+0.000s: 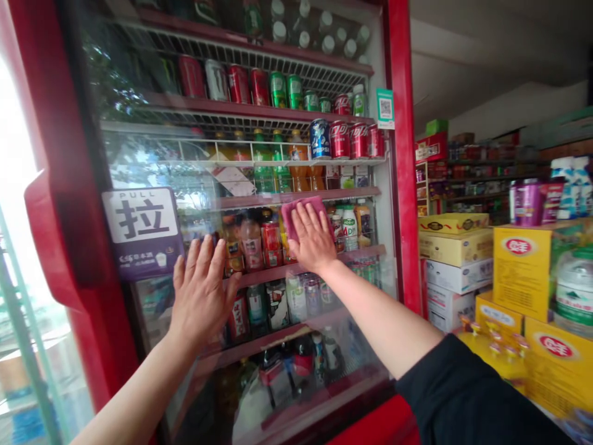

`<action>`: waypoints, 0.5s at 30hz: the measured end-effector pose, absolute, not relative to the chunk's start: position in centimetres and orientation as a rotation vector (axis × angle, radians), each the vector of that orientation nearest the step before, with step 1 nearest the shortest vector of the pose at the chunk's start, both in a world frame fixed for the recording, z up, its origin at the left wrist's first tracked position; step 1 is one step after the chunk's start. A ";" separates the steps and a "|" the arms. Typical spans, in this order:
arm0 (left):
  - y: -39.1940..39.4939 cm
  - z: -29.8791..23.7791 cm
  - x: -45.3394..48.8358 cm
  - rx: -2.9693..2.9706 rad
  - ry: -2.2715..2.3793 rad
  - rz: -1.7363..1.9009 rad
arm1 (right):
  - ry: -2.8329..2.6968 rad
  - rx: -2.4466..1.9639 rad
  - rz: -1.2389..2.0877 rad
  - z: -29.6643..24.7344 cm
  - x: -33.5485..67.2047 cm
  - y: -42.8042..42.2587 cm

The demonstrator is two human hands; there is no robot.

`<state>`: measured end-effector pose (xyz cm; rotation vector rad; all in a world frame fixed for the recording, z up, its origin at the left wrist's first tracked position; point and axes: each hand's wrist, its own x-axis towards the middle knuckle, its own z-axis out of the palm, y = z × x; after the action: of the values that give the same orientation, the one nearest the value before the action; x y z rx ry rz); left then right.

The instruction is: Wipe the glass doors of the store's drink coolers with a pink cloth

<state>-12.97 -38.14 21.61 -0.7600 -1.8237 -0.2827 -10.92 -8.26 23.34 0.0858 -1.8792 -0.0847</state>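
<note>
My right hand [314, 240] lies flat with fingers spread on a pink cloth [296, 210], pressing it against the glass door [352, 321] of a red drinks fridge [402, 185]. My left hand [202, 290] rests open and flat on the same glass, lower and to the left, just right of a purple "PULL" sticker [142, 230]. Behind the glass, shelves hold cans and bottles.
The red door handle [50, 228] juts out at the left beside a bright window. To the right stand stacked yellow and white cartons [456, 253], yellow boxes [528, 266], a large water jug [574, 290] and shop shelves further back.
</note>
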 end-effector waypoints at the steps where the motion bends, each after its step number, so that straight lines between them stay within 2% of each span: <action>1: -37.8 21.5 -12.9 -0.768 -1.824 -0.279 | -1.861 -0.013 -0.043 23.2 -10.6 -7.1; 6: -36.9 21.4 -12.4 -0.788 -1.825 -0.290 | -1.816 -0.305 0.098 23.2 -10.6 -7.9; 12: -34.8 21.7 -12.0 -0.835 -1.804 -0.335 | -1.950 0.396 -0.235 23.4 -11.3 -14.9; 15: -33.5 21.7 -11.7 -0.873 -1.791 -0.343 | -1.937 0.514 -0.391 23.6 -11.0 -15.1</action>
<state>-11.68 -33.53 21.73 -0.8733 -1.7914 -0.3430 -11.03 -15.14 23.62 0.5143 -1.9368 -0.3905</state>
